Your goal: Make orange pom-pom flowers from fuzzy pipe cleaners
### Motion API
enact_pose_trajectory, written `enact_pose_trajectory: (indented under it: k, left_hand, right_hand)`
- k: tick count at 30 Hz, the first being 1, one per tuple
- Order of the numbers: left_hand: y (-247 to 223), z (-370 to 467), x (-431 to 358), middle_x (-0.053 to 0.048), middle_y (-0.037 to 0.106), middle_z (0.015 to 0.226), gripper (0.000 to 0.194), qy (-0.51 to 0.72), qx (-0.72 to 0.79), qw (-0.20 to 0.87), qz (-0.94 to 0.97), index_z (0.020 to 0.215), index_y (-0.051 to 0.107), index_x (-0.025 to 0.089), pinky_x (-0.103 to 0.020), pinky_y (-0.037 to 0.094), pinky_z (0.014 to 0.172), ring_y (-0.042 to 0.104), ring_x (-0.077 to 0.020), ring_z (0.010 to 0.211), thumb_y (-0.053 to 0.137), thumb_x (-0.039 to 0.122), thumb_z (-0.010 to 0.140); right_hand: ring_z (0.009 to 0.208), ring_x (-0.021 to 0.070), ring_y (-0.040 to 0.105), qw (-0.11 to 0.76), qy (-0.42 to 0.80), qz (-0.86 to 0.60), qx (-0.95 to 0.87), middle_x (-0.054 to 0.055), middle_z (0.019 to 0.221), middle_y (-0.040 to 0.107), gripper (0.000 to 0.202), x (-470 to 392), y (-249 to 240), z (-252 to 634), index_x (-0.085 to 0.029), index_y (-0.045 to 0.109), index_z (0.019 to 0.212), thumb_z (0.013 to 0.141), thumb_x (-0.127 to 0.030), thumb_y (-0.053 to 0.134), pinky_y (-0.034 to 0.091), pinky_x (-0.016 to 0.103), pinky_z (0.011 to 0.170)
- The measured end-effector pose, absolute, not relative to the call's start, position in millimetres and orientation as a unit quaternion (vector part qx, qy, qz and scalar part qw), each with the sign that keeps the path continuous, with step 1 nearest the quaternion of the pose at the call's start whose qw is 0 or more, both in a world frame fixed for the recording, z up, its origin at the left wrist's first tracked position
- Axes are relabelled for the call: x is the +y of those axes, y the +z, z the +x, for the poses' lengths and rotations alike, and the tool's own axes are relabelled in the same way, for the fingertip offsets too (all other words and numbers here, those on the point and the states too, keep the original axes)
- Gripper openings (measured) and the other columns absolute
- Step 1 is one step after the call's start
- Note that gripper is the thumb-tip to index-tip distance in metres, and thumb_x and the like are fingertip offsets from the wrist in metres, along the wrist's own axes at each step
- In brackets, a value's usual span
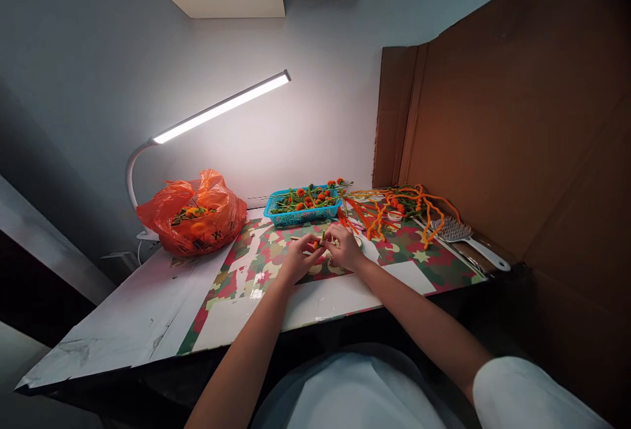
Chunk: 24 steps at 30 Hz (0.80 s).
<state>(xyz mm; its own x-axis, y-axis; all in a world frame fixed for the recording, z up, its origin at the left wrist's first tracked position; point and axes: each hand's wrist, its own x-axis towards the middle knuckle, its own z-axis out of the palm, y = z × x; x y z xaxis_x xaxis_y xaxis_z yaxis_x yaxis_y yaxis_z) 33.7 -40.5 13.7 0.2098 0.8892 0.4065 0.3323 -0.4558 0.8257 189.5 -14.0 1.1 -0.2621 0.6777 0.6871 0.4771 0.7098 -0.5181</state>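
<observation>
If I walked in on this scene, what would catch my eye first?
Probably the glowing lamp, slanting above the left part of the table. Next, the bright orange-red plastic bag below it, then the blue basket of orange blooms near the wall. In front of that basket, the left hand and right hand meet over a small piece.

White short sleeve (527, 386); pale, loose-looking top (359, 393); bare forearms and hands.

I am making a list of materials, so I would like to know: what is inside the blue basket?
The blue basket holds orange flowers on green stems, some reaching past its right end. Whatever lies beneath them is covered.
</observation>
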Motion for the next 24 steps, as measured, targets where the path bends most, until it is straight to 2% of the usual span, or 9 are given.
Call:
enact_pose_trajectory:
  k: [4,9,12,19,22,24]
  left_hand:
    - [10,33,-37,-0.002,0.065,0.075,0.032,0.455,0.430,0.313,0.713,0.085,0.062,0.018,-0.022,0.049,0.052,0.063,-0.0142,0.062,0.068,0.046,0.069]
    - [6,31,-32,-0.004,0.067,0.076,0.043,0.472,0.394,0.448,0.649,0.095,0.062,0.016,-0.030,0.056,0.064,0.066,-0.0183,0.071,0.068,0.050,0.069]
    - [5,30,-29,-0.005,0.068,0.078,0.046,0.487,0.375,0.491,0.617,0.096,0.062,0.016,-0.032,0.056,0.069,0.067,-0.0182,0.074,0.074,0.047,0.064]
    - [6,29,-29,-0.004,0.066,0.080,0.045,0.505,0.392,0.520,0.567,0.091,0.062,0.016,-0.032,0.055,0.069,0.066,-0.0167,0.072,0.079,0.041,0.058]
    - [8,29,-30,-0.003,0.066,0.084,0.044,0.532,0.394,0.515,0.545,0.091,0.060,0.018,-0.032,0.055,0.072,0.066,-0.0166,0.075,0.079,0.039,0.058]
    - [8,29,-31,-0.001,0.065,0.086,0.042,0.559,0.385,0.511,0.528,0.089,0.058,0.019,-0.032,0.055,0.075,0.066,-0.0155,0.077,0.080,0.037,0.058]
  right_hand:
    - [0.074,0.0153,0.050,0.501,0.103,-0.354,-0.783,0.000,0.074,0.057,0.017,-12,1,190,-0.018,0.054,0.070,0.085,-0.024,0.054,0.029,0.029,0.072]
    - [0.074,0.0162,0.049,0.517,0.128,-0.340,-0.775,0.001,0.074,0.056,0.017,-11,2,190,-0.019,0.053,0.069,0.085,-0.025,0.054,0.032,0.029,0.070]
    - [0.073,0.0159,0.049,0.523,0.131,-0.332,-0.774,0.001,0.074,0.056,0.018,-12,3,190,-0.019,0.053,0.069,0.086,-0.026,0.053,0.033,0.029,0.070]
    - [0.072,0.0153,0.050,0.528,0.145,-0.292,-0.784,0.001,0.073,0.057,0.018,-13,4,189,-0.019,0.055,0.069,0.086,-0.025,0.053,0.036,0.028,0.068]
    - [0.070,0.0150,0.050,0.553,0.162,-0.320,-0.752,0.001,0.075,0.057,0.006,-13,3,189,-0.019,0.060,0.079,0.080,-0.025,0.060,0.039,0.027,0.067]
    - [0.069,0.0147,0.049,0.565,0.171,-0.342,-0.731,0.000,0.076,0.057,0.014,-12,2,189,-0.019,0.061,0.086,0.074,-0.026,0.066,0.040,0.027,0.065]
